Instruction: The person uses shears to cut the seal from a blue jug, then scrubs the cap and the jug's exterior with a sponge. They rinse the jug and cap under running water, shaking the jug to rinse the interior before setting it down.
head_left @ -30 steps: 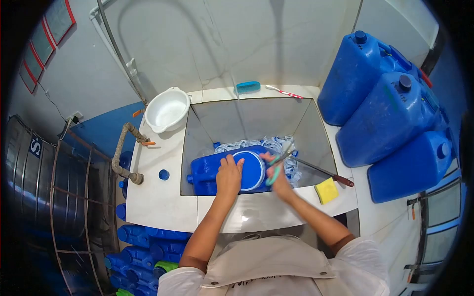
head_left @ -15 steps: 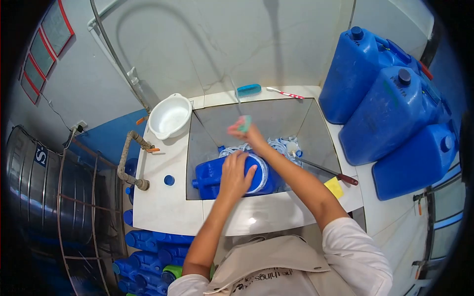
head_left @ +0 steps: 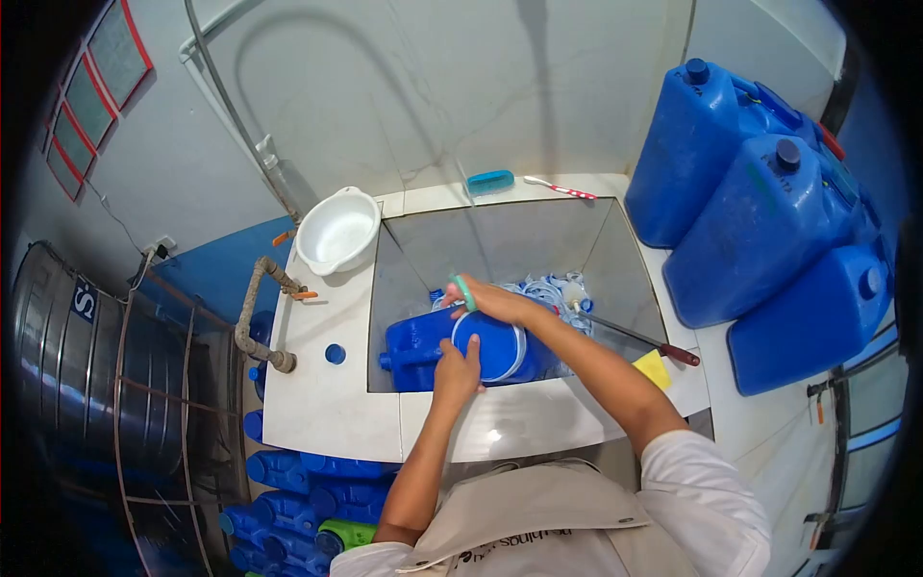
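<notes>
In the sink [head_left: 423,240], a blue jug [head_left: 406,337] lies on its side. A round blue lid [head_left: 498,348] with a white rim rests against or over it; whether the two are joined is hidden. My left hand [head_left: 458,373] grips the lid's near left edge, thumb on its flat face and fingers around the rim. Over the lid's far edge, my right hand [head_left: 495,302] holds a green and pink sponge [head_left: 465,291] edge-on. White and blue cap seals [head_left: 553,291] are heaped behind my right forearm.
Large blue jugs [head_left: 769,231] stand along the right counter. A white basin [head_left: 338,231] and a small blue cap [head_left: 335,354] sit on the left. A blue brush [head_left: 490,182] and a toothbrush [head_left: 561,188] lie on the back ledge. A red-handled tool [head_left: 678,354] leans over the right edge.
My right hand has come down and nearer with the sponge, to the lid's far edge. My left hand has shifted from flat on the lid to its near left rim, and the lid has turned.
</notes>
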